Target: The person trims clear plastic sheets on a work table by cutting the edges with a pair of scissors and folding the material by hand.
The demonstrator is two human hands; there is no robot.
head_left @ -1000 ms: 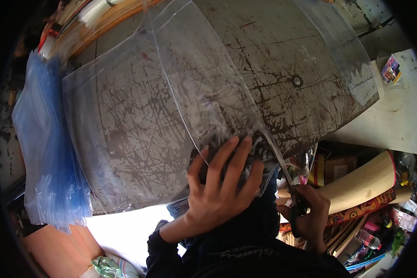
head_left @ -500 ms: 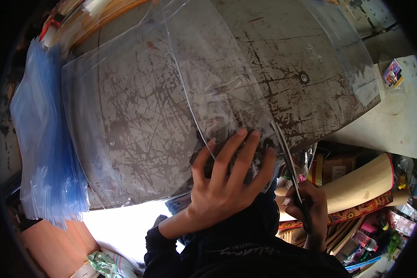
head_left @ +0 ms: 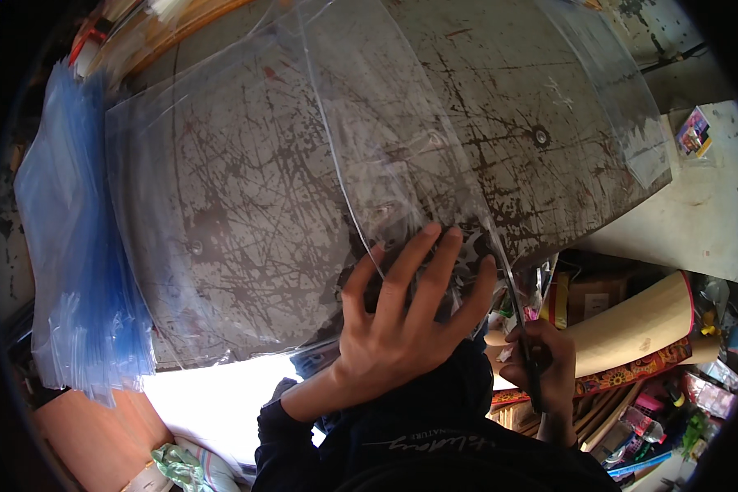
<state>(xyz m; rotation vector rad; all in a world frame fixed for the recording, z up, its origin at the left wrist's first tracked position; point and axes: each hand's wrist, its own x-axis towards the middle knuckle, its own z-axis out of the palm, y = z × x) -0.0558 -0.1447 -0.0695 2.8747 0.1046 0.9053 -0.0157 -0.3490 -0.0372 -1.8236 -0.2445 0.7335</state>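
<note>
My left hand (head_left: 406, 312) lies spread over a clear plastic sheet (head_left: 246, 221) near the table's front edge, its fingertips pressing the film down. A pale line runs lengthwise along the sheet up to my fingers. To the right of it, below the table edge, my right hand (head_left: 553, 361) is closed around the dark handles of long scissors (head_left: 514, 297). Their narrow blades point up and away, at the sheet's right-hand edge. Exactly where they meet the film is hard to make out.
A stack of bluish plastic sheets (head_left: 82, 246) hangs over the table's left side. Another clear strip (head_left: 615, 90) lies at the far right of the scratched table (head_left: 533, 189). A rolled cream mat (head_left: 640, 328) and assorted clutter (head_left: 648, 426) sit beneath, at the right.
The scissor blades have come closer together. The plastic sheet's pale line has shifted slightly right, while my left hand stays spread on the film.
</note>
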